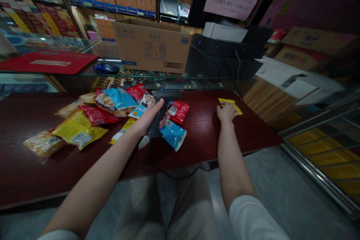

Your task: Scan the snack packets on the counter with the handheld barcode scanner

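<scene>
"Pale trousers fill the bottom of the view: our own lap, just below the edge of the dark red wooden counter. What do we have on it, going from the left?"

"Snack packets in a loose heap: a clear one, a big yellow one, a red one, a blue one."

"And our left hand?"

"Its fingers are clamped around a black handheld barcode scanner, right at the heap's edge, with a black cable hanging below the counter."

"What's just right of that?"

"A red packet and a blue packet, both just beside the scanner."

"Our right hand?"

"Well apart from the left, fingers together on a small yellow packet. Whether they're pinching it or only resting there, we can't tell."

"Anything behind?"

"On the glass case, a red mat, a blue-lit computer mouse, a cardboard box and a black machine. We can't tell what that machine is."
</scene>
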{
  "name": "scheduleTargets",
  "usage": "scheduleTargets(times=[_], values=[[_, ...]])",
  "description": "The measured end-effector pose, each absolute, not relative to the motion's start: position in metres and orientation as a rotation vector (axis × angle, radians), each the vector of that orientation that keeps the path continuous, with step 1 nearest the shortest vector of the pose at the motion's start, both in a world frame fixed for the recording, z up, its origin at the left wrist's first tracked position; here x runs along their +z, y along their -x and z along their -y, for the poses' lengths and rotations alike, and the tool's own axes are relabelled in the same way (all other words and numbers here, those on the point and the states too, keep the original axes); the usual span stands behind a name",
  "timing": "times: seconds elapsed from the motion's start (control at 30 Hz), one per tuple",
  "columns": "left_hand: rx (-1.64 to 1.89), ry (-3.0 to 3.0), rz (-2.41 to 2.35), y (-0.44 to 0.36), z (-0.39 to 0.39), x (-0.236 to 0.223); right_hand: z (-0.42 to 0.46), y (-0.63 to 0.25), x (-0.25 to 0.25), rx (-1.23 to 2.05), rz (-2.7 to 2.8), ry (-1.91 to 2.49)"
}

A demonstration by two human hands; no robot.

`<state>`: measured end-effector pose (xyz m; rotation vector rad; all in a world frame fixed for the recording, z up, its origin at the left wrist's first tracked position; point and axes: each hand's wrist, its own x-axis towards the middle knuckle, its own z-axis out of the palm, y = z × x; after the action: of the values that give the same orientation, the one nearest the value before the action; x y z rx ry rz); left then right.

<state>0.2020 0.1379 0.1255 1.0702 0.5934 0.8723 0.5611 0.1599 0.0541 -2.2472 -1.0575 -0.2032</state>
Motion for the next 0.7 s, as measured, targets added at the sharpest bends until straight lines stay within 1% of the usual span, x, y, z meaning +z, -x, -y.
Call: scheduleTargets(times=[0.07, 0.13, 0.17, 0.23, 0.3, 0.37, 0.53, 0.6, 0.7], values=[[0.869, -1.063, -0.603, -0.202, -0.139, 0.125, -0.162, -0.563, 0.052, -0.217, 0.991, 2.231], [0.865, -1.061, -0.623, -0.202, -0.139, 0.124, -0.167, -0.560, 0.051, -0.226, 1.021, 2.088], [0.866, -1.061, -0.633, -0.202, -0.140, 0.124, -0.170, -0.556, 0.050, -0.180, 1.083, 1.985], [0.871, -1.065, -0.656, -0.203, -0.141, 0.123, -0.176, -0.538, 0.048, 0.025, 1.257, 1.775], [0.877, -1.065, -0.692, -0.203, -0.142, 0.123, -0.181, -0.516, 0.045, 0.278, 1.435, 1.664], [0.891, -1.058, -0.732, -0.202, -0.144, 0.123, -0.184, -0.494, 0.041, 0.367, 1.584, 1.724], [0.942, -1.012, -0.780, -0.201, -0.145, 0.127, -0.183, -0.473, 0.040, 0.342, 1.736, 1.858], [0.940, -1.009, -0.787, -0.201, -0.145, 0.128, -0.182, -0.477, 0.041, 0.383, 1.689, 1.834], [0.923, -1.037, -0.774, -0.202, -0.145, 0.126, -0.184, -0.486, 0.042, 0.558, 1.536, 1.651]])
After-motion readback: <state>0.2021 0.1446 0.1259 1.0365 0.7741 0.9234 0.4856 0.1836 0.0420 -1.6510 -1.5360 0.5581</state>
